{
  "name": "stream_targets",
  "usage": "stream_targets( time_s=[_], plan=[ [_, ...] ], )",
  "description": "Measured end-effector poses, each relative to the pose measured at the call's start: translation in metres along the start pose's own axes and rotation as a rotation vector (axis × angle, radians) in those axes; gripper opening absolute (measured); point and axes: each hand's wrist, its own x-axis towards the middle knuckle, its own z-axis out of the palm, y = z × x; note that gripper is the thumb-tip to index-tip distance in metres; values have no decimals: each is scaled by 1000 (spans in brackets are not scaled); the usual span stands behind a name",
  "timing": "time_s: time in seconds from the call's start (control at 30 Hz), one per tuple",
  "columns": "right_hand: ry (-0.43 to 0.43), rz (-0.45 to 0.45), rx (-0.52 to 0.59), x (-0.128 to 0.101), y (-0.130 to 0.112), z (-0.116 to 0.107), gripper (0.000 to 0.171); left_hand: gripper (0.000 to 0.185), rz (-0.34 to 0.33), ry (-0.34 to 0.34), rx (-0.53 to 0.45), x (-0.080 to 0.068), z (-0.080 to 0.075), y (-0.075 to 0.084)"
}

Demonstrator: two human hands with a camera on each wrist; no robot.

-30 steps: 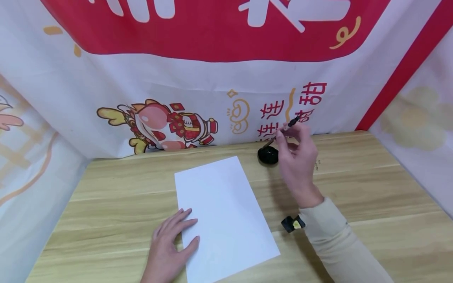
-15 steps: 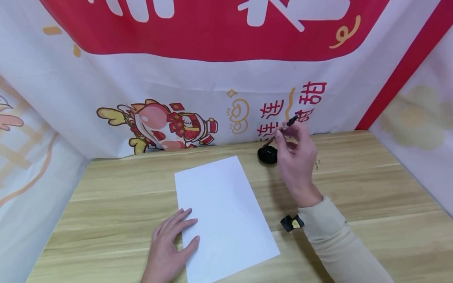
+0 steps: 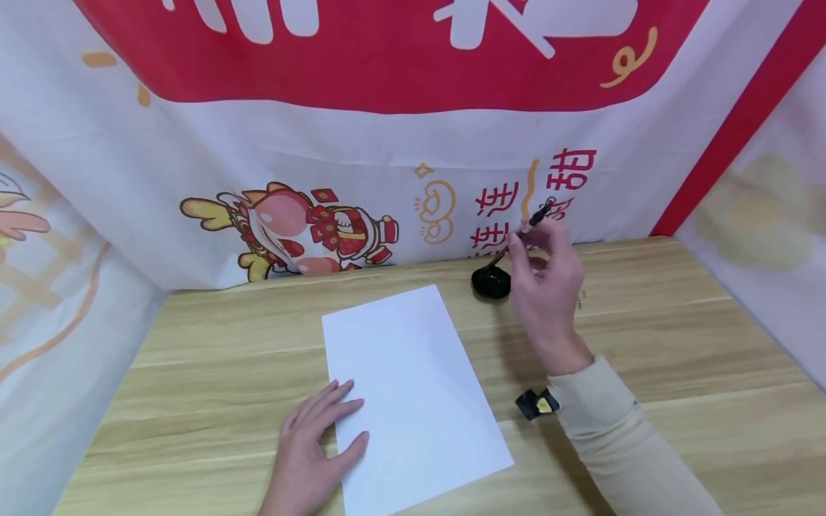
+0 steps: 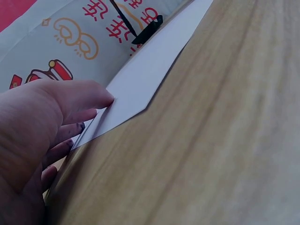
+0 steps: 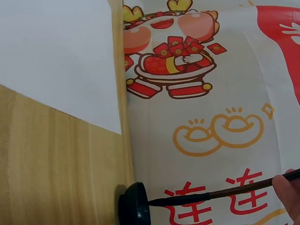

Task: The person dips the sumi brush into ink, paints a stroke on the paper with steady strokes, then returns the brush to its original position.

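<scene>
Stretching across the person's workspace, the pale wood-grained table (image 3: 213, 387) met a white cloth backdrop (image 3: 361, 136) at twelve o'clock. This bore a large red panel, a cartoon figure (image 3: 284, 229) toward eleven and red characters (image 3: 497, 201) toward one; more printed cloth hung at nine and three.

A plain white sheet of paper (image 3: 419, 394) lay slightly skewed near the table's middle. At its eight o'clock the left hand (image 3: 316, 444) rested across the edge, fingers spread and nearly straight, gripping nothing. From the sheet, the black dish (image 3: 490, 283) sat at one o'clock and the right hand (image 3: 548, 294) at two, its thumb and fingers pinching a brush (image 5: 239, 189) that slanted down to the dish.

Only the left wrist view showed dark smudges (image 4: 82, 126) on the left fingertips. The right wrist view alone clearly revealed the black bristles (image 5: 183, 200) meeting the dish's mouth, while the head view gave the beige sleeve (image 3: 626, 430) on the right arm.
</scene>
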Motion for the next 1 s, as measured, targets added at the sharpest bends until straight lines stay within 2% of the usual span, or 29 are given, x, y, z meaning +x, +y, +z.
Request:
stream_targets(
  time_s=[0.17,0.3,0.4,0.53,0.73,1.0],
  plan=[
    [-19,-1,28,-4,2,1,23,49,30,16,-6,0,2,1],
    [14,-13,62,-4,2,2,24,49,37,25,-3,0,3,1],
    [34,-28,41,-4,2,3,22,48,29,21,-1,0,2,2],
    [7,-22,34,-4,3,5,20,48,29,19,1,1,1,2],
    [-38,11,97,-3,2,4,24,48,35,29,2,1,1,1],
    [-20,-6,34,-2,7,4,24,47,20,17,2,1,-1,2]
  ],
)
